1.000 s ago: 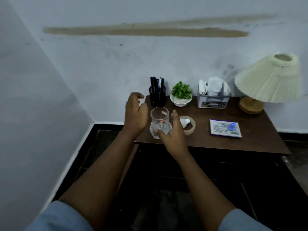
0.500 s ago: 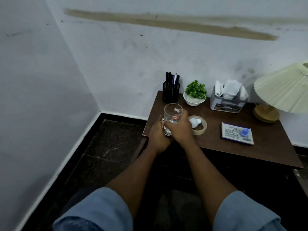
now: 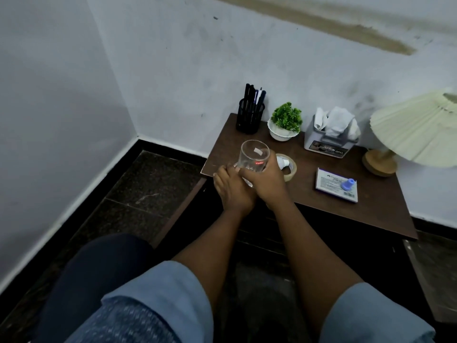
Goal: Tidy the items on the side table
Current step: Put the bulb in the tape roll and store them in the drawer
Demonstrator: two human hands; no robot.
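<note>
The right hand (image 3: 265,180) was wrapped around the lower part of a clear, straight-sided drinking glass (image 3: 254,157) with a small red logo, while the left hand (image 3: 231,189) was cupped against its base, tucked partly under the right wrist. Whether the glass rested on the wood or was just lifted off it could not be told.

The glass sat near the front left corner of the dark brown wooden side table (image 3: 346,211). A loose grip or a careless slide there would probably send it over the edge onto the dark speckled stone floor (image 3: 148,184), where it would likely shatter. A move to the right risked knocking the beige roll of tape (image 3: 290,170) just beside the right hand.

Further back stood a black mesh pen holder (image 3: 249,117), a small green plant in a white bowl (image 3: 284,125), a grey tissue box (image 3: 330,138) and a pleated cream lamp (image 3: 415,134), all against a scuffed white wall (image 3: 222,58).
</note>
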